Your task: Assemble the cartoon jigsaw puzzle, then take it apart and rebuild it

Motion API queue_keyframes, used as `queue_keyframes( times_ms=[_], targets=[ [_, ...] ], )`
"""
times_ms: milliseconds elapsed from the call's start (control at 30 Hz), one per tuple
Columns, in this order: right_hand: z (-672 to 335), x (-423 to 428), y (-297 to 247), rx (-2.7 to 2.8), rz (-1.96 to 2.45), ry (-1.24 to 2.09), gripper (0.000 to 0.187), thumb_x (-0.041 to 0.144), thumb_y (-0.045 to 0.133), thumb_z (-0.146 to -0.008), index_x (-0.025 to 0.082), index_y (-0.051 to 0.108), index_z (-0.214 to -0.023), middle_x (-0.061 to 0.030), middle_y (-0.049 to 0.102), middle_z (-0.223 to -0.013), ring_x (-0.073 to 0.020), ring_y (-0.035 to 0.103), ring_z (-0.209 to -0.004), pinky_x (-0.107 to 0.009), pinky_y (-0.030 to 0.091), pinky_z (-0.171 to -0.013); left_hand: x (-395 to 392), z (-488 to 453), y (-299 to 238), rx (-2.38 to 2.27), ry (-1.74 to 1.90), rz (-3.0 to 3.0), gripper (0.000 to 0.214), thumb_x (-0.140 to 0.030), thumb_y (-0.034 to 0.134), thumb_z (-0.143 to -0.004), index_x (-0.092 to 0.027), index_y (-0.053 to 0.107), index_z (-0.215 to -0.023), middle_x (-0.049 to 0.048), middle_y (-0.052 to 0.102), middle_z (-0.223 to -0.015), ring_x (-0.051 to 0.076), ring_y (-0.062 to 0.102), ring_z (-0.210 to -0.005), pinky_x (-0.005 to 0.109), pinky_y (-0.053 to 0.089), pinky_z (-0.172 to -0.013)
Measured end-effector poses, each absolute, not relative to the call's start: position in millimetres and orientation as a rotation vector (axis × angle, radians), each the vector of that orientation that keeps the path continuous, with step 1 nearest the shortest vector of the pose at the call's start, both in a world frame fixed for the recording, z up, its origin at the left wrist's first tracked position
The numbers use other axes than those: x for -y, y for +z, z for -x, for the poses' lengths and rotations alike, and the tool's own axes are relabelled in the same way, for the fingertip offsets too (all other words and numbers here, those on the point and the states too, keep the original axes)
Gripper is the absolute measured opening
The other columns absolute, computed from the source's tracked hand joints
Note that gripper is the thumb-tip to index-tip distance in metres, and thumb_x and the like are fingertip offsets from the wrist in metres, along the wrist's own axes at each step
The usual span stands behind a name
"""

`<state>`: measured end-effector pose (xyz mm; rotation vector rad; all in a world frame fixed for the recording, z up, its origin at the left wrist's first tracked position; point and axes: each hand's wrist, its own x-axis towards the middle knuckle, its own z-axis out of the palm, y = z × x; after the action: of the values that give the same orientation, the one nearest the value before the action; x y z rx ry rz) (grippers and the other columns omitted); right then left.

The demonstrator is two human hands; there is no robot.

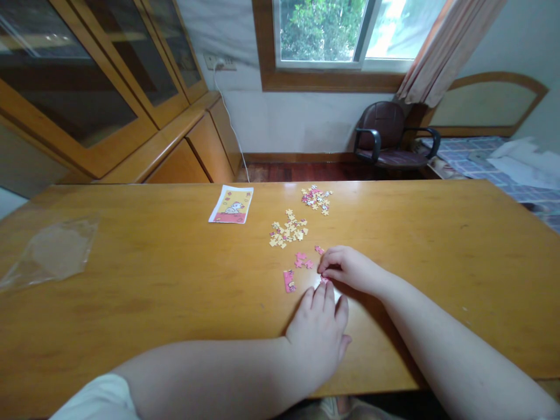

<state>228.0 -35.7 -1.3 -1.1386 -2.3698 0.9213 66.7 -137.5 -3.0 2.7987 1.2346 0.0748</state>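
My left hand (318, 329) lies palm down on the table, fingers stretched out, its fingertips at a small pink puzzle piece (324, 280). Over that same piece, my right hand (347, 268) has its thumb and fingers closed in a pinch; the fingers partly hide it. Left of the hands is a small joined pink section (289, 281) of the puzzle. Several loose pink pieces (301, 259) lie just beyond, and another pink piece (319, 249) is close to my right fingertips.
Farther back are a pile of mostly yellow pieces (289, 229) and a mixed pile (315, 199). A picture card (231, 205) lies to their left on the wooden table (175, 262). A clear plastic bag (56, 251) is at the far left. Beyond stands an office chair (387, 131).
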Motion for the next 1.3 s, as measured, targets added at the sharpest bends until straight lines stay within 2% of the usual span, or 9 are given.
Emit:
queue_keyframes(
  times_ms=[67,233,300,500,733,867,1033,1300],
  targets=[
    [-227,37,2,2.37,1.214,0.814,0.013,0.023,0.059,-0.085,0.019,0.071,-0.085,-0.0055,0.07,-0.085,-0.0165,0.061,-0.083,-0.03,0.047,-0.081,137,-66,-4,-1.228,0.081,-2.799,0.058,-0.05,0.042,-0.089,-0.013,0.047,-0.133,0.022,0.046,-0.138,0.033,0.041,-0.128,0.048,0.032,-0.102],
    [-226,38,0,2.436,1.394,0.386,0.029,0.025,0.046,-0.093,0.022,0.065,-0.114,-0.0088,0.064,-0.119,-0.0211,0.056,-0.099,-0.038,0.04,-0.089,136,-65,-1,-1.204,0.065,-2.792,0.058,-0.051,0.042,-0.089,-0.015,0.048,-0.133,0.0197,0.045,-0.14,0.033,0.04,-0.13,0.047,0.031,-0.105],
    [-226,38,-4,2.469,1.446,0.304,0.032,0.027,0.043,-0.095,0.023,0.063,-0.119,-0.0086,0.062,-0.123,-0.0219,0.054,-0.098,-0.039,0.039,-0.088,135,-65,1,-1.202,0.051,-2.783,0.058,-0.052,0.042,-0.088,-0.015,0.048,-0.133,0.0196,0.045,-0.14,0.033,0.041,-0.129,0.047,0.032,-0.105],
    [-230,35,-4,2.464,1.551,0.236,0.027,0.031,0.045,-0.095,0.025,0.069,-0.105,-0.0062,0.068,-0.106,-0.0205,0.054,-0.092,-0.036,0.038,-0.082,134,-64,2,-1.198,0.041,-2.778,0.057,-0.051,0.04,-0.089,-0.015,0.047,-0.134,0.0206,0.043,-0.141,0.033,0.038,-0.132,0.048,0.032,-0.105],
    [-225,36,-4,2.33,1.67,0.252,0.022,0.037,0.056,-0.089,0.022,0.07,-0.096,-0.007,0.067,-0.098,-0.0199,0.057,-0.09,-0.033,0.039,-0.082,135,-65,0,-1.201,0.029,-2.771,0.058,-0.051,0.04,-0.09,-0.014,0.045,-0.135,0.0213,0.042,-0.142,0.034,0.036,-0.133,0.05,0.03,-0.106],
    [-224,36,-8,2.35,1.623,0.303,0.02,0.031,0.054,-0.091,0.024,0.072,-0.095,-0.0051,0.068,-0.097,-0.019,0.058,-0.089,-0.032,0.04,-0.082,135,-65,0,-1.204,0.027,-2.766,0.058,-0.051,0.04,-0.09,-0.014,0.045,-0.135,0.0215,0.041,-0.142,0.034,0.037,-0.132,0.05,0.03,-0.105],
    [-230,34,-3,2.348,1.65,0.298,0.018,0.034,0.057,-0.088,0.023,0.072,-0.092,-0.0063,0.068,-0.094,-0.0198,0.059,-0.087,-0.033,0.04,-0.08,134,-65,-1,-1.193,0.043,-2.771,0.059,-0.051,0.04,-0.089,-0.014,0.046,-0.135,0.022,0.043,-0.141,0.034,0.036,-0.132,0.05,0.03,-0.105],
    [-226,35,-4,2.256,1.576,0.597,0.007,0.026,0.066,-0.08,0.018,0.066,-0.078,-0.0036,0.066,-0.08,-0.0155,0.059,-0.076,-0.027,0.044,-0.072,135,-65,-1,-1.2,0.06,-2.77,0.058,-0.051,0.041,-0.089,-0.015,0.046,-0.134,0.0219,0.041,-0.142,0.034,0.037,-0.132,0.049,0.029,-0.106]
  ],
)
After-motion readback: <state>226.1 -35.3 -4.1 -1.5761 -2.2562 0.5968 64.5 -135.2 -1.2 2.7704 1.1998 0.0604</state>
